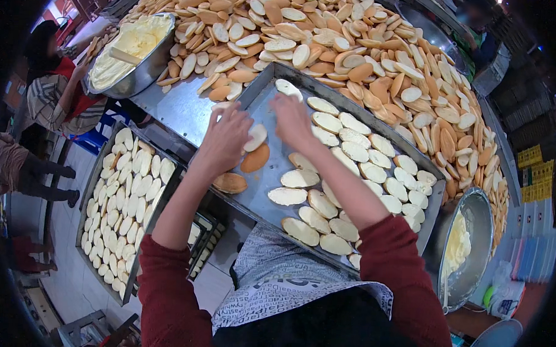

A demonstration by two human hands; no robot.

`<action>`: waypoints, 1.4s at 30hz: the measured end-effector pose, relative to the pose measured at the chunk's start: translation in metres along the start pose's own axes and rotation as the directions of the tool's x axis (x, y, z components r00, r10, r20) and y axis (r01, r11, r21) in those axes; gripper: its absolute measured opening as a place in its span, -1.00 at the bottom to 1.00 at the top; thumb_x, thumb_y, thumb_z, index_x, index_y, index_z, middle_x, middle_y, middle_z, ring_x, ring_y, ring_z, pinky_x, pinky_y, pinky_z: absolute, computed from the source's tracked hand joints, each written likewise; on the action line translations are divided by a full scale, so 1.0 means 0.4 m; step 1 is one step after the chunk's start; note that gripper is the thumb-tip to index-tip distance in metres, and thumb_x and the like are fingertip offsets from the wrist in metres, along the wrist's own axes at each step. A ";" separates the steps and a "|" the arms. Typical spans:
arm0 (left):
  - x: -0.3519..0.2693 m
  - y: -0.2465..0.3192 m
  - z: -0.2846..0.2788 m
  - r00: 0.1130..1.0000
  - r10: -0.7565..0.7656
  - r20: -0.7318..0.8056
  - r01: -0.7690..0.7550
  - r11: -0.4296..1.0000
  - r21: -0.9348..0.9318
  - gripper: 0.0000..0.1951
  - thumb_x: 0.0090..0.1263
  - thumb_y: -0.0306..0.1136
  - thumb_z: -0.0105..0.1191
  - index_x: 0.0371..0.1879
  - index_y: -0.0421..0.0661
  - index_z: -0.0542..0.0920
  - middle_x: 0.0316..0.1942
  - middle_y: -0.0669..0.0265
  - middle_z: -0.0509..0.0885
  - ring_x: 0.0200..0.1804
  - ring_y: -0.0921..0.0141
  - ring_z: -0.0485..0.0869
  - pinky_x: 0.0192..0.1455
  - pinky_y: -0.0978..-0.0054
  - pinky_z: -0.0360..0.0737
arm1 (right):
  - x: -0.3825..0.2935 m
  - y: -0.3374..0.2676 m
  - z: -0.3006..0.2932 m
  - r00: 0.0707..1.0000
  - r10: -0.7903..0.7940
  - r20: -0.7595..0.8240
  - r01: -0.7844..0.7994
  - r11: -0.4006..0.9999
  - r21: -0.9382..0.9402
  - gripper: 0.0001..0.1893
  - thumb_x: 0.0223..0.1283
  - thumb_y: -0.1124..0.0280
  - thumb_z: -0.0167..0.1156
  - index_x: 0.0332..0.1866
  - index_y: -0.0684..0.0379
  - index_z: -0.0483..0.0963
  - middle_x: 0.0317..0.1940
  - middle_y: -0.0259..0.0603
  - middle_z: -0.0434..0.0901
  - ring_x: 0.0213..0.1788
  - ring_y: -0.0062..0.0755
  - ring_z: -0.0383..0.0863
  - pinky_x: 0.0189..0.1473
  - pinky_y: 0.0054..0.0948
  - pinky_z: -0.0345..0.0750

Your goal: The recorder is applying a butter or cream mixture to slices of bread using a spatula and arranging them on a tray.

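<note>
A metal baking tray (350, 89) lies before me, with rows of cream-topped bread slices (299, 231) on its right and near parts. My right hand (289, 116) is inside its far left corner, fingertips at a pale oval slice (288, 88); whether it grips the slice is hidden. My left hand (228, 137) is over the tray's left edge, fingers bent, close to a pale slice (257, 138) and a brown-crusted slice (255, 158). Another slice shows behind its fingers. Whether the left hand holds anything cannot be told. A brown slice (230, 183) lies below it.
A large heap of bread slices (319, 37) covers the table beyond the tray. Steel bowls of cream stand at the left (158, 54) and right (479, 254). A filled tray (86, 203) is at lower left. A person (63, 88) sits beyond the left bowl; others are farther off.
</note>
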State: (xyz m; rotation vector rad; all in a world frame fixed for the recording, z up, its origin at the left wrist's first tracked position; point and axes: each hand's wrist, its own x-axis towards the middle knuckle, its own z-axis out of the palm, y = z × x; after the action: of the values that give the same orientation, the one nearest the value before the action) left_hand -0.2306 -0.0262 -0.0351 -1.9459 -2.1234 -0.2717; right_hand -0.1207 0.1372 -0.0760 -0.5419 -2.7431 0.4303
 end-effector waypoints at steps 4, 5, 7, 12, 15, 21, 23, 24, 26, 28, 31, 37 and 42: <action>-0.015 0.046 -0.008 0.998 0.008 0.056 -0.002 0.993 -0.119 -0.59 0.22 -0.24 0.16 0.05 -0.10 0.52 0.11 0.26 0.50 0.35 0.21 0.25 0.36 0.19 0.12 | 0.100 0.115 -0.008 0.959 -0.052 -0.280 -0.054 0.933 -0.357 -0.61 -0.15 0.45 0.27 -0.10 0.19 0.42 -0.20 -0.12 0.58 0.00 -0.20 0.46 -0.01 -0.22 0.36; -0.024 0.052 -0.004 1.000 0.016 0.026 -0.012 0.992 -0.127 -0.59 0.23 -0.20 0.16 0.02 -0.10 0.52 0.10 0.26 0.50 0.34 0.20 0.26 0.35 0.18 0.12 | 0.108 0.125 -0.001 0.958 -0.052 -0.282 -0.055 0.931 -0.360 -0.61 -0.15 0.45 0.27 -0.10 0.19 0.42 -0.20 -0.12 0.58 0.00 -0.20 0.46 -0.01 -0.22 0.36; -0.043 0.055 -0.013 1.000 -0.012 0.018 0.015 0.987 -0.163 -0.59 0.21 -0.22 0.18 0.03 -0.09 0.52 0.10 0.26 0.51 0.35 0.21 0.26 0.35 0.18 0.13 | 0.125 0.108 0.001 0.994 0.047 -0.102 -0.084 0.913 -0.400 -0.59 -0.12 0.38 0.28 -0.07 0.13 0.38 -0.27 -0.17 0.60 -0.01 -0.26 0.45 -0.01 -0.25 0.31; -0.084 0.054 -0.055 0.990 -0.140 0.021 0.141 0.965 -0.220 -0.54 0.16 -0.30 0.23 0.07 -0.06 0.50 0.13 0.29 0.50 0.35 0.23 0.28 0.32 0.18 0.17 | 0.132 0.105 0.043 0.983 0.038 -0.181 -0.129 0.841 -0.525 -0.28 -0.23 0.29 0.40 0.15 0.18 0.29 -0.27 -0.10 0.61 0.01 -0.15 0.46 -0.01 -0.17 0.34; -0.093 0.054 -0.046 0.985 -0.170 0.018 0.170 0.963 -0.207 -0.61 0.19 -0.34 0.19 0.03 -0.04 0.52 0.10 0.33 0.52 0.32 0.23 0.32 0.29 0.19 0.20 | 0.136 0.135 0.056 0.983 0.051 -0.177 -0.136 0.852 -0.506 -0.29 -0.21 0.31 0.39 0.15 0.18 0.28 -0.29 -0.07 0.61 0.00 -0.14 0.47 0.00 -0.17 0.34; -0.120 0.049 -0.048 0.928 0.094 0.361 0.112 0.853 -0.509 -0.89 0.20 -0.39 0.14 -0.36 -0.13 0.60 -0.38 0.25 0.61 -0.16 0.20 0.56 -0.04 0.25 0.44 | 0.111 0.071 -0.030 0.984 0.121 -0.128 -0.156 0.936 -0.316 -0.24 -0.21 0.24 0.40 0.18 0.19 0.24 -0.21 -0.08 0.62 0.02 -0.09 0.48 0.03 -0.13 0.34; -0.145 0.057 -0.041 0.934 0.098 0.344 0.083 0.876 -0.475 -0.90 0.19 -0.39 0.13 -0.40 -0.15 0.61 -0.47 0.22 0.60 -0.23 0.16 0.57 -0.12 0.24 0.48 | 0.056 0.021 -0.061 0.978 0.155 -0.141 -0.161 0.987 -0.030 -0.27 -0.24 0.19 0.38 0.12 0.13 0.25 -0.30 -0.10 0.62 -0.06 -0.10 0.52 0.00 -0.13 0.35; -0.143 0.055 -0.048 0.954 0.044 0.296 0.101 0.883 -0.459 -0.89 0.20 -0.38 0.11 -0.40 -0.15 0.61 -0.47 0.21 0.61 -0.22 0.18 0.57 -0.10 0.24 0.48 | 0.020 -0.019 -0.100 0.985 0.173 -0.017 -0.171 0.980 0.101 -0.25 -0.26 0.16 0.38 0.13 0.13 0.24 -0.28 -0.10 0.62 -0.07 -0.08 0.53 0.01 -0.13 0.37; -0.150 0.046 -0.059 0.974 -0.043 0.224 0.127 0.917 -0.378 -0.90 0.22 -0.42 0.06 -0.36 -0.15 0.60 -0.43 0.20 0.63 -0.19 0.19 0.57 -0.08 0.24 0.50 | -0.083 -0.080 -0.133 0.972 0.106 0.211 -0.166 0.943 0.289 -0.22 -0.27 0.12 0.37 0.16 0.11 0.23 -0.24 -0.11 0.62 -0.09 -0.06 0.56 0.02 -0.14 0.42; -0.155 0.035 -0.067 0.980 -0.108 0.166 0.169 0.891 -0.421 -0.89 0.22 -0.45 0.07 -0.31 -0.15 0.61 -0.42 0.20 0.62 -0.21 0.19 0.56 -0.12 0.27 0.50 | -0.184 -0.124 -0.154 0.921 0.031 0.389 -0.183 0.915 0.359 -0.22 -0.25 0.15 0.39 0.18 0.09 0.24 -0.22 -0.13 0.64 -0.10 -0.11 0.59 0.01 -0.22 0.48; -0.160 0.035 -0.096 0.980 -0.177 0.090 0.198 0.864 -0.463 -0.84 0.25 -0.52 0.06 -0.21 -0.15 0.61 -0.38 0.20 0.60 -0.23 0.22 0.55 -0.16 0.33 0.51 | -0.286 -0.180 -0.172 0.801 0.011 0.598 -0.292 0.880 0.374 -0.26 -0.18 0.13 0.38 0.19 0.10 0.27 -0.21 -0.11 0.66 -0.10 -0.14 0.61 0.00 -0.27 0.51; -0.184 0.052 -0.112 0.954 -0.250 0.166 0.299 0.839 -0.454 -0.84 0.30 -0.49 0.04 -0.17 -0.17 0.59 -0.36 0.19 0.56 -0.21 0.22 0.53 -0.18 0.34 0.50 | -0.318 -0.216 -0.142 0.828 0.046 0.559 -0.279 0.899 0.339 -0.30 -0.15 0.15 0.33 0.17 0.15 0.27 -0.26 -0.03 0.67 -0.24 0.02 0.64 -0.08 -0.21 0.52; -0.178 0.060 -0.128 0.954 -0.249 0.167 0.298 0.854 -0.427 -0.84 0.31 -0.50 0.02 -0.17 -0.17 0.59 -0.33 0.19 0.58 -0.19 0.21 0.52 -0.15 0.33 0.50 | -0.286 -0.237 -0.104 0.882 0.030 0.470 -0.133 0.973 0.187 -0.29 -0.13 0.16 0.34 0.18 0.14 0.25 -0.17 -0.04 0.65 -0.20 -0.02 0.63 -0.03 -0.19 0.50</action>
State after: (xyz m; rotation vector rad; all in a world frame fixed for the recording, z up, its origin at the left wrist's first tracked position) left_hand -0.1984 -0.1071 -0.0090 -1.9003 -2.5957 -0.7961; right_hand -0.0352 0.0160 -0.0330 -0.5582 -3.0697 0.9825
